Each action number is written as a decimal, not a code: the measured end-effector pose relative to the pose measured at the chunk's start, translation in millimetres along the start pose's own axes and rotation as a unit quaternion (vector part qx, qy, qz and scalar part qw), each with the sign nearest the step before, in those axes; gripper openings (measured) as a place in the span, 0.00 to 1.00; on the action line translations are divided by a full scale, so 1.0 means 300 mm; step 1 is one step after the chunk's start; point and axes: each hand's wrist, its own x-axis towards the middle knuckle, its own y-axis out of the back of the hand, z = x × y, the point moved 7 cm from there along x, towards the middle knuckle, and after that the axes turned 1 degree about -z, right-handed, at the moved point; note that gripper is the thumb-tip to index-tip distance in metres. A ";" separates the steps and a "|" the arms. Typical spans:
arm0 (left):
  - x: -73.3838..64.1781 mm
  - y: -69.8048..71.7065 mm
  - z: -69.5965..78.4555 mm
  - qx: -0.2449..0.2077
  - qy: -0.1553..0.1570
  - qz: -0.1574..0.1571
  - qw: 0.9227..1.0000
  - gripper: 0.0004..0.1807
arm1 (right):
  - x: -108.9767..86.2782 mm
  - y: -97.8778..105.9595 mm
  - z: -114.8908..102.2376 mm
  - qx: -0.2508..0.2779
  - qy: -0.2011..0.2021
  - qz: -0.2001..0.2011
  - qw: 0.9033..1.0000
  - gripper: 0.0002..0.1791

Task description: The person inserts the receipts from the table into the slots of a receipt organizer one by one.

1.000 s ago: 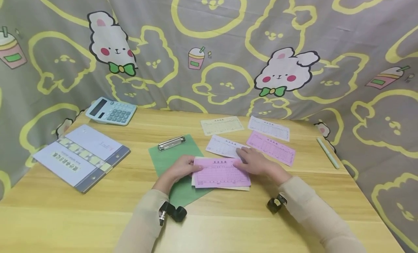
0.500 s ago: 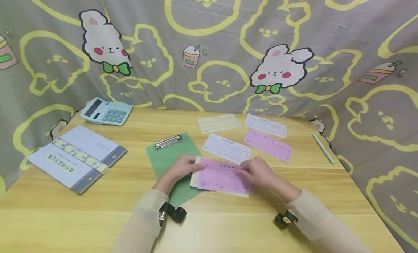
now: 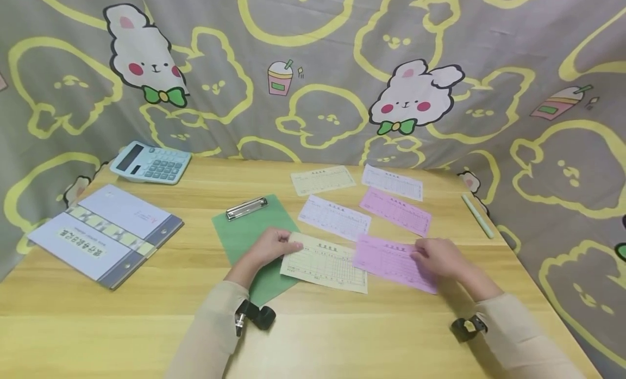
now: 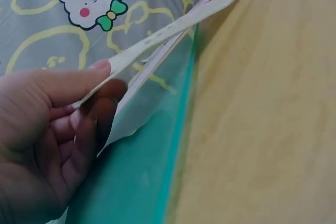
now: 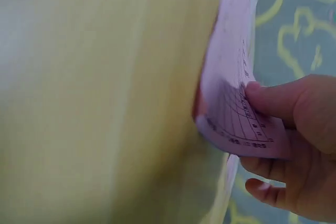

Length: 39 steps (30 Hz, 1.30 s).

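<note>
A pale yellow printed slip point(image 3: 325, 262) is pinched at its left end by my left hand point(image 3: 266, 251), thumb on top and fingers beneath, as the left wrist view also shows. This slip is above the lower part of a green clipboard point(image 3: 254, 227). My right hand point(image 3: 442, 258) pinches a pink printed slip point(image 3: 391, 262) near its right end; in the right wrist view the pink slip point(image 5: 231, 98) bends under the thumb. The pink slip's left edge overlaps the yellow slip's right end in the head view.
Farther back lie a white slip point(image 3: 335, 217), another pink slip point(image 3: 397, 210), a second white slip point(image 3: 393, 182) and a yellow slip point(image 3: 323, 179). A green pen point(image 3: 477, 216) lies at right. A binder point(image 3: 107, 235) and blue calculator point(image 3: 151, 162) are at left.
My right hand has drawn the pink slip off to the right, uncovering the yellow slip that stays in my left hand. The head view has shifted slightly.
</note>
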 end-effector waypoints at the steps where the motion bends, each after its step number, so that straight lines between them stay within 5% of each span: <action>1: 0.001 0.002 0.005 0.017 0.002 0.016 1.000 0.09 | -0.009 0.003 0.031 -0.012 -0.011 0.003 1.000 0.11; 4: -0.005 -0.003 0.031 0.080 0.000 0.060 0.995 0.14 | -0.033 0.012 0.099 -0.035 -0.032 0.009 0.999 0.12; 9: -0.038 -0.037 0.089 0.191 0.000 0.113 0.975 0.23 | -0.057 0.062 0.125 -0.076 -0.074 0.048 0.993 0.12; 12: -0.056 -0.072 0.126 0.245 -0.008 0.119 0.962 0.24 | -0.072 0.081 0.068 -0.057 -0.057 0.058 0.995 0.15; 17: -0.064 -0.128 0.164 0.306 -0.025 0.110 0.945 0.23 | -0.099 0.055 -0.039 0.001 0.021 0.000 1.000 0.18; 22: -0.056 -0.154 0.179 0.337 -0.017 0.115 0.934 0.22 | -0.125 0.057 -0.002 0.020 0.010 -0.001 1.000 0.18; 26: -0.076 -0.154 0.238 0.373 -0.053 0.133 0.917 0.21 | -0.126 0.069 0.020 0.034 0.002 0.005 0.999 0.19; 28: -0.082 -0.174 0.276 0.398 -0.084 0.105 0.908 0.27 | -0.109 0.080 0.022 0.037 -0.002 0.019 0.999 0.21; 31: -0.055 -0.233 0.308 0.434 -0.107 0.010 0.894 0.34 | -0.050 0.087 0.028 0.042 -0.006 0.024 0.999 0.25; 35: 0.037 -0.284 0.292 0.475 -0.072 -0.078 0.874 0.36 | 0.053 0.068 0.033 0.041 0.013 -0.010 0.999 0.26; 39: 0.114 -0.304 0.259 0.481 -0.017 -0.117 0.869 0.35 | 0.108 0.035 0.074 0.074 -0.010 -0.045 0.996 0.24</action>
